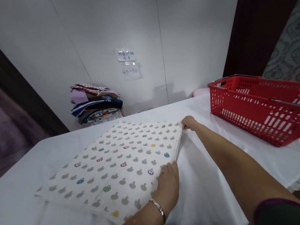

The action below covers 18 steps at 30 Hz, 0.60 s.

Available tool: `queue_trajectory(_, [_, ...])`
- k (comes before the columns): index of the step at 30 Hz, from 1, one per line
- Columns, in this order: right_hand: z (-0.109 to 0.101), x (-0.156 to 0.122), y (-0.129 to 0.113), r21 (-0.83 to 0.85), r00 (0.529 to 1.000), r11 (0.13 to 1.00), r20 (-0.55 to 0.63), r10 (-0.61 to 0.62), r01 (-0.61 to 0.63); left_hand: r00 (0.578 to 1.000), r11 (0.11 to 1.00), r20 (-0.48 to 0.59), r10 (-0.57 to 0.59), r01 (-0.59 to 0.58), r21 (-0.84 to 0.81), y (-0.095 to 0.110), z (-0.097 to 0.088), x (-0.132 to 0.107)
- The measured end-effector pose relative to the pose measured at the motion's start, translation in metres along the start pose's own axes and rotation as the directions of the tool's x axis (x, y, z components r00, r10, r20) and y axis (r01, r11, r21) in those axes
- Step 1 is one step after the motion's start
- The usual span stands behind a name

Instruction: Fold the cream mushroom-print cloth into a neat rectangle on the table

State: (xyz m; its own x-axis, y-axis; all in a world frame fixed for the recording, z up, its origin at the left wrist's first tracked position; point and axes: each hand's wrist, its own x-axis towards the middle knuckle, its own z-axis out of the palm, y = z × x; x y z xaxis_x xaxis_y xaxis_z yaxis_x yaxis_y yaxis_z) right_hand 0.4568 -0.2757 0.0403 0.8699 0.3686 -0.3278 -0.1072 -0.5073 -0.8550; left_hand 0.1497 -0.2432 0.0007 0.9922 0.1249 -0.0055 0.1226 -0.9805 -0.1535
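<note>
A cream cloth (128,156) printed with grey apples and a few coloured ones lies spread flat in a folded rectangle. My right hand (189,122) pinches its far right corner, lifting that edge slightly. Along the near part of the same right edge, my left hand (169,184) is closed on the cloth, with a silver bracelet on the wrist. Several layers show at the edge between the hands. The left fingertips are partly hidden from view.
The white-covered table (207,201) reaches a pale wall with paper labels (132,71). A stack of folded clothes (95,103) stands at the back left. On the right sits a red plastic basket (250,109) with metal handles.
</note>
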Motion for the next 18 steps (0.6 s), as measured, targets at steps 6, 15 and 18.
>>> queue_trajectory(6, [-0.005,-0.010,-0.026,0.062,0.999,0.998,0.011,-0.031,0.030,0.996,0.993,0.017,-0.090,0.091,-0.070,0.001,-0.003,0.005])
queue_trajectory(15, [-0.008,-0.032,-0.050,0.078,0.994,0.991,0.013,-0.107,0.105,0.992,0.991,-0.044,-0.116,0.119,0.054,0.007,-0.010,0.014])
queue_trajectory(18, [-0.010,-0.038,-0.054,0.080,0.991,0.988,0.016,-0.132,0.130,0.989,0.988,-0.036,-0.146,0.148,0.051,0.003,-0.013,0.008])
